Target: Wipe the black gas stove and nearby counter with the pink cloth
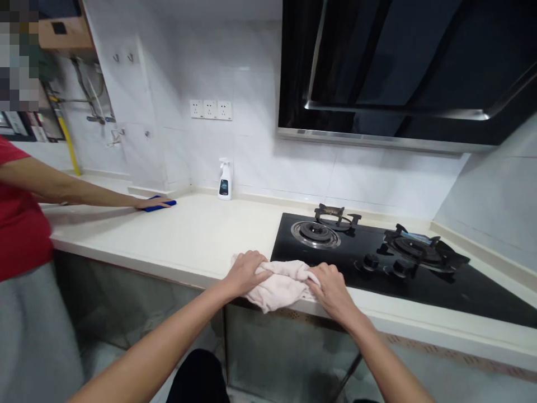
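Observation:
A crumpled pale pink cloth [279,285] lies over the counter's front edge, beside the near left corner of the black gas stove [289,246]. My left hand [246,272] grips its left end, fingers on top and thumb pressed along the fold. At the other end my right hand [331,288] is closed on the cloth, close to the stove's front edge. Part of the cloth hangs below the counter edge. What lies under it is hidden.
A white spray bottle [225,180] stands against the tiled wall. At left, a person in a red top presses a blue cloth [161,204] on the white counter [201,229]. A loose pan support [335,215] rests behind the left burner. The black range hood [386,67] overhangs the stove.

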`<state>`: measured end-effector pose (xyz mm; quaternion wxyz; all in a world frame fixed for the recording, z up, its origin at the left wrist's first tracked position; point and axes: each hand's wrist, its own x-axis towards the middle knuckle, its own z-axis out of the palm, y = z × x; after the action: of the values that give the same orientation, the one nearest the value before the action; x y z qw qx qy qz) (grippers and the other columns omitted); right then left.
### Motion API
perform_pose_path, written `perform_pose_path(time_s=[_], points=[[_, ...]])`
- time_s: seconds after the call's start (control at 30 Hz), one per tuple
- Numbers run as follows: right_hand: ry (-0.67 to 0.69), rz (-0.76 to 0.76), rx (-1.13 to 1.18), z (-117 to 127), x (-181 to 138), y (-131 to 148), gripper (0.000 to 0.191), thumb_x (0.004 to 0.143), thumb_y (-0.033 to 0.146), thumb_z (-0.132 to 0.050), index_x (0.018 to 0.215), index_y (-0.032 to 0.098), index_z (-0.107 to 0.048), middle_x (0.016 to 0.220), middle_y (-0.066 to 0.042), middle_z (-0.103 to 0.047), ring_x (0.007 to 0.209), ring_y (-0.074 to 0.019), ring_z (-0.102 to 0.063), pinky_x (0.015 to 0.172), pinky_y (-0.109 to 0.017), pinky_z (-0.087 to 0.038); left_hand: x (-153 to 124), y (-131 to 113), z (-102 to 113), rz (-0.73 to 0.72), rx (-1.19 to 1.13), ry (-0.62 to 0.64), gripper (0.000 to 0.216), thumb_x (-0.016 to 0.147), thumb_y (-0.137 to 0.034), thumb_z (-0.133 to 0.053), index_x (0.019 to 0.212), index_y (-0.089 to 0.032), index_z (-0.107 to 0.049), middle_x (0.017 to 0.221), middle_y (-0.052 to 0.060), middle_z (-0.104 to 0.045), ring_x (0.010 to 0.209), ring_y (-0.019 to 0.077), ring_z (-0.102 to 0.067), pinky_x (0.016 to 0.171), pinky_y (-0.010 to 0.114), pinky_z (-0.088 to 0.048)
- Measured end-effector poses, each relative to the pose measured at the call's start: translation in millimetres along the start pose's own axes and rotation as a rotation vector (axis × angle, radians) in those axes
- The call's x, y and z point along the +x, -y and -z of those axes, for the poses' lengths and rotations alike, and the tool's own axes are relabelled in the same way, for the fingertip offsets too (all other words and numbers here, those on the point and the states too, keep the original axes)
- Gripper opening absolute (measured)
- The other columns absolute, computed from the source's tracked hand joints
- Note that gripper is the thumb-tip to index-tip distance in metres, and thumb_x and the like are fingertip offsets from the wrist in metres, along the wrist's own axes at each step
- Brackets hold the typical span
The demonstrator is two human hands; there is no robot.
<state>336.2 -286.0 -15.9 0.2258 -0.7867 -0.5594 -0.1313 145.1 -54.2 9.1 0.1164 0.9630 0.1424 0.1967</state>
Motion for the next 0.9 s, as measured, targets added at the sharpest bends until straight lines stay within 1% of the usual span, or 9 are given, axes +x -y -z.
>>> perform_pose_path(time_s=[0.1,0.2,0.27,0.33,0.4,0.47,0.57,0.73,0.9], points=[[0.017,0.056,-0.053,-9,7,51,0.025,0.104,0.039,-0.049,0.119,0.028,-0.065,0.112,-0.008,-0.061,0.099,-0.0260,-0.049,0.081,-0.036,-0.035,-13,34,12,0.070,0.077,-0.062,0.030,0.094,-0.048,-0.054,0.106,-0.023,-0.066,0.109,0.007,-0.069,0.110,0.0281,-0.060,0.098,0.042,-0.042],[0.016,0.097,-0.022,-22,21,94,0.024,0.104,0.039,-0.050,0.118,0.026,-0.064,0.112,-0.008,-0.062,0.100,-0.0261,-0.050,0.082,-0.036,-0.036,-16,72,35,0.132,0.134,-0.083,0.032,0.092,-0.047,-0.052,0.104,-0.021,-0.066,0.105,0.011,-0.070,0.106,0.0313,-0.063,0.094,0.044,-0.044],[0.009,0.114,0.079,-29,31,110,0.021,0.103,0.038,-0.051,0.112,0.024,-0.065,0.110,-0.007,-0.063,0.099,-0.0254,-0.051,0.082,-0.035,-0.037,-19,90,54,0.177,0.155,-0.059,0.038,0.088,-0.046,-0.052,0.111,-0.020,-0.066,0.109,0.013,-0.071,0.106,0.0321,-0.064,0.094,0.043,-0.046],[0.002,0.094,0.261,-30,42,114,0.015,0.100,0.034,-0.055,0.101,0.023,-0.065,0.105,-0.006,-0.066,0.096,-0.0233,-0.054,0.081,-0.033,-0.038,-22,99,74,0.229,0.144,0.030,0.046,0.084,-0.047,-0.054,0.119,-0.020,-0.066,0.116,0.013,-0.071,0.106,0.0314,-0.066,0.092,0.040,-0.048],[-0.020,0.036,0.422,-25,52,104,0.014,0.099,0.030,-0.052,0.096,0.023,-0.064,0.097,-0.004,-0.068,0.090,-0.0206,-0.057,0.078,-0.030,-0.040,-24,96,94,0.262,0.126,0.150,0.045,0.079,-0.048,-0.057,0.115,-0.022,-0.068,0.115,0.012,-0.073,0.103,0.0312,-0.068,0.088,0.036,-0.049],[-0.073,-0.040,0.485,-11,62,85,0.021,0.101,0.031,-0.044,0.094,0.023,-0.062,0.092,-0.003,-0.069,0.085,-0.0196,-0.059,0.075,-0.028,-0.041,-22,81,109,0.252,0.107,0.217,0.038,0.075,-0.051,-0.061,0.099,-0.022,-0.070,0.105,0.011,-0.074,0.098,0.0319,-0.068,0.084,0.034,-0.048],[-0.168,-0.117,0.486,22,73,48,0.029,0.101,0.039,-0.037,0.093,0.023,-0.060,0.091,-0.004,-0.069,0.085,-0.0210,-0.060,0.074,-0.029,-0.042,-9,47,122,0.207,0.000,0.178,0.037,0.071,-0.056,-0.068,0.085,-0.022,-0.068,0.097,0.008,-0.073,0.093,0.0309,-0.067,0.078,0.031,-0.047],[-0.262,-0.130,0.430,97,71,-1,0.028,0.095,0.046,-0.044,0.092,0.025,-0.062,0.089,-0.003,-0.069,0.083,-0.0218,-0.059,0.073,-0.029,-0.039,24,-1,120,0.166,-0.375,0.236,0.036,0.070,-0.053,-0.072,0.087,-0.022,-0.067,0.089,0.003,-0.071,0.086,0.0258,-0.065,0.070,0.026,-0.046],[-0.306,-0.137,0.254,156,48,-25,0.032,0.093,0.050,-0.045,0.086,0.025,-0.064,0.083,-0.003,-0.068,0.077,-0.0209,-0.057,0.069,-0.029,-0.035,52,-16,120,0.147,-0.450,0.225,0.032,0.062,-0.048,-0.078,0.074,-0.021,-0.065,0.074,-0.001,-0.065,0.073,0.0211,-0.060,0.062,0.024,-0.042]])
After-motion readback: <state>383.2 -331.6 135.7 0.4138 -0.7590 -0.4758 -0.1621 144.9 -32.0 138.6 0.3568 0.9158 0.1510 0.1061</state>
